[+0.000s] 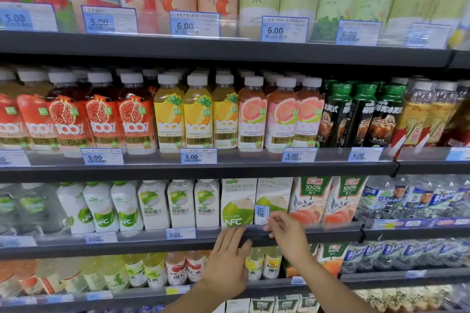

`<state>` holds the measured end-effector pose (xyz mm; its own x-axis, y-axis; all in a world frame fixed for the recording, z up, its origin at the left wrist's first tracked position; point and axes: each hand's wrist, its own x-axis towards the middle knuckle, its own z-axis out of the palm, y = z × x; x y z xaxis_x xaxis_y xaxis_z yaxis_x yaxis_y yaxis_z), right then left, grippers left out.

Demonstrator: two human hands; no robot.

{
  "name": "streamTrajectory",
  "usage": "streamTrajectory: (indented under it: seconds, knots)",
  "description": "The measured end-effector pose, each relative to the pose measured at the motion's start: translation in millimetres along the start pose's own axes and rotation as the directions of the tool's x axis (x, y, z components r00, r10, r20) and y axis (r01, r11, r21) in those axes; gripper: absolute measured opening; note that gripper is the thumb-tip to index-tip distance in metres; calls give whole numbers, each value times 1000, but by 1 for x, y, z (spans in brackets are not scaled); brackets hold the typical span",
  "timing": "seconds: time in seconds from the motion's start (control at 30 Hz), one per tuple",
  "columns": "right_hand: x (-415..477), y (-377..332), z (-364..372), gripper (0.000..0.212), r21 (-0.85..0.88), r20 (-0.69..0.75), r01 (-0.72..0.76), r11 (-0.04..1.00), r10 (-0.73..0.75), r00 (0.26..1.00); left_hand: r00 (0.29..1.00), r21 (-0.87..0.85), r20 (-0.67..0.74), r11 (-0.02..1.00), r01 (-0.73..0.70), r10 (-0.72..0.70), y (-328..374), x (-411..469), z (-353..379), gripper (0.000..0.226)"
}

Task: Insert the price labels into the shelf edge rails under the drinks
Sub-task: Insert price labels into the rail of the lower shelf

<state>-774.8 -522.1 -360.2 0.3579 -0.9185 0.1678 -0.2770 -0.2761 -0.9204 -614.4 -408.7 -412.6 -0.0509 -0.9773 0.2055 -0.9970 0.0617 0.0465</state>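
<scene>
Risk: 13.00 price label (262, 214) stands on end, pinched by right hand (287, 234) just above the shelf edge rail (142, 235). Left hand (230, 251) lies flat-fingered on the rail alongside. Unless it is turned level, the label likely jams or creases.

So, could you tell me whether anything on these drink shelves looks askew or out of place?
Yes: the 13.00 price label stands on end before the Supercoco cartons, pinched by the right hand, rather than lying level in the shelf rail like the other labels. The left hand rests flat on that rail.
</scene>
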Motion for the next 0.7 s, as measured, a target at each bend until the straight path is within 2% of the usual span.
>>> streamTrajectory:
  seconds: [0.17, 0.27, 0.33, 0.4, 0.47, 0.5, 0.6, 0.7]
  knots:
    - [-3, 3, 1, 10, -123, 69, 75, 990, -67, 995, 994, -99, -112, 995, 1, -12, 2, 6, -7, 48]
    - [-1, 7, 1, 12, -277, 122, 205, 939, -177, 977, 990, -98, -139, 995, 3, -16, 4, 4, -5, 40]
    - [2, 10, 1, 14, -430, 161, 315, 846, -271, 949, 989, -98, -149, 995, -2, -13, 4, 3, -5, 36]
    - [3, 14, -1, 17, -612, 229, 379, 694, -303, 925, 989, -95, -149, 995, -8, -6, 4, 2, -6, 34]
    - [2, 17, -4, 36, -733, 297, 413, 541, -293, 909, 988, -92, -153, 996, -11, -3, 3, 2, -6, 34]
    - [2, 17, -5, 47, -750, 323, 436, 498, -299, 898, 989, -96, -149, 995, -11, -4, 2, 3, -6, 34]
    - [1, 15, -6, 70, -756, 344, 485, 440, -363, 866, 991, -101, -131, 995, 15, -28, 3, 7, -7, 39]
    - [3, 13, -2, 60, -759, 383, 512, 403, -360, 851, 991, -89, -113, 994, 58, -68, 5, 12, -6, 54]
